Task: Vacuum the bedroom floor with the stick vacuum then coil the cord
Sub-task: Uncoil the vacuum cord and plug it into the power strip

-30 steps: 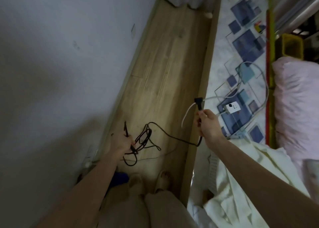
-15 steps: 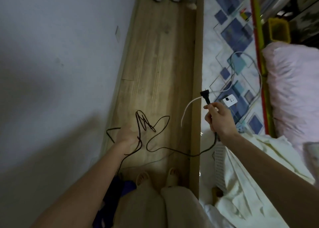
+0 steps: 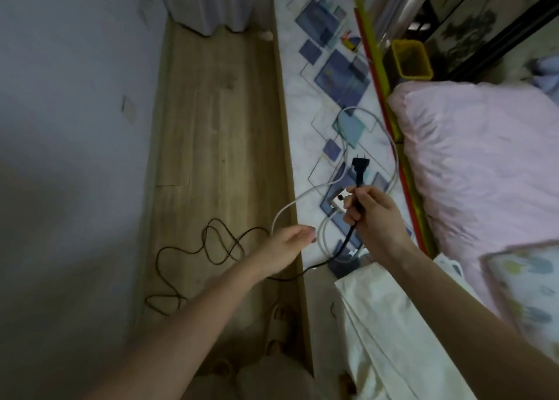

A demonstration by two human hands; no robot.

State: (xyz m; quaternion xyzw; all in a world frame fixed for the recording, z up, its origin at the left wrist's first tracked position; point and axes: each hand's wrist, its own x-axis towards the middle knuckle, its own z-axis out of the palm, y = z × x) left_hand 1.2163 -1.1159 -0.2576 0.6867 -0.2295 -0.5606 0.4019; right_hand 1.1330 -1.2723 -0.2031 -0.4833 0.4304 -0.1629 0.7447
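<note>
Coiling is barely begun: the plug end is gripped by the right hand; the black cord lies loose on the floor beside the bed, the left hand apparently open, empty.

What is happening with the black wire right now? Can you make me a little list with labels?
right hand: right hand grips the black cord just below its plug, prongs pointing up
left hand: left hand open, holding nothing
cord on floor: loose tangled loops lie on the wooden floor
other wire: a white cable curls on the patterned mat
coiling: not done yet
</note>
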